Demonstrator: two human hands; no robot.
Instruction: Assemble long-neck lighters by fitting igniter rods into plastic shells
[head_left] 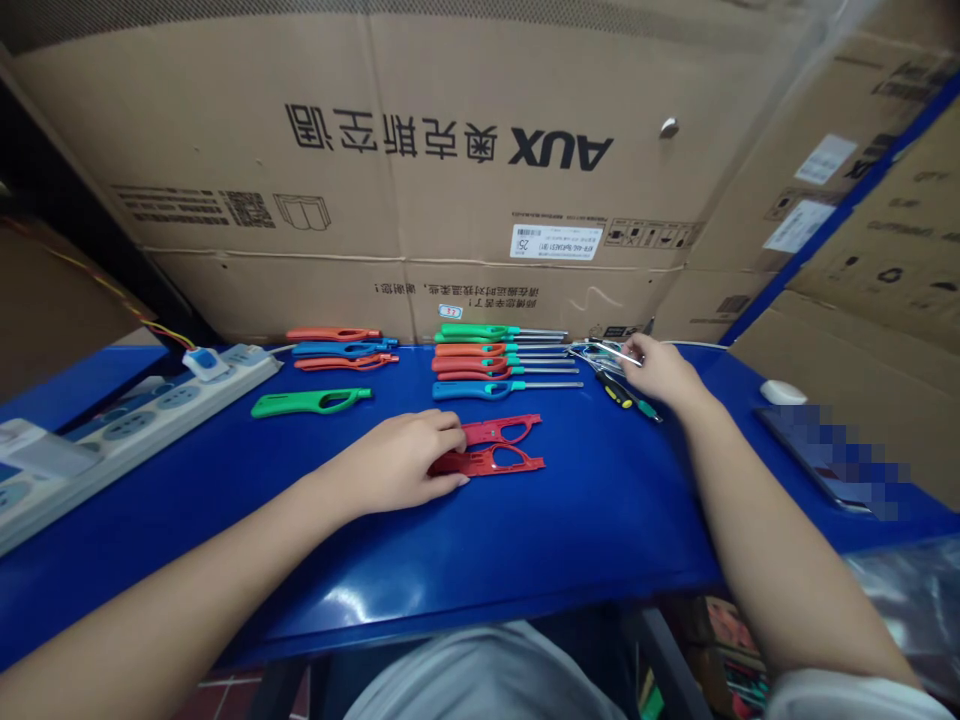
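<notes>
My left hand [409,455] rests at the table's middle, its fingers closed on the red lighter shell half [487,462] at their ends. A second red shell half [517,428] lies just behind it, partly under my fingers. Both show their hollow inner side and a finger loop. At the right, my right hand [664,372] pinches a thin silver metal tube [619,352] over a small heap of similar metal pieces [592,352]. Below that heap lie a yellow-and-black screwdriver [613,390] and a green-handled tool [643,406].
Several assembled lighters with metal tubes, one a blue lighter [480,389], lie in a row behind my left hand. Coloured lighter handles [341,349] and a green handle [311,402] lie left. A power strip [142,425] borders the left; a phone [814,455] lies right. Cardboard [450,210] walls the back.
</notes>
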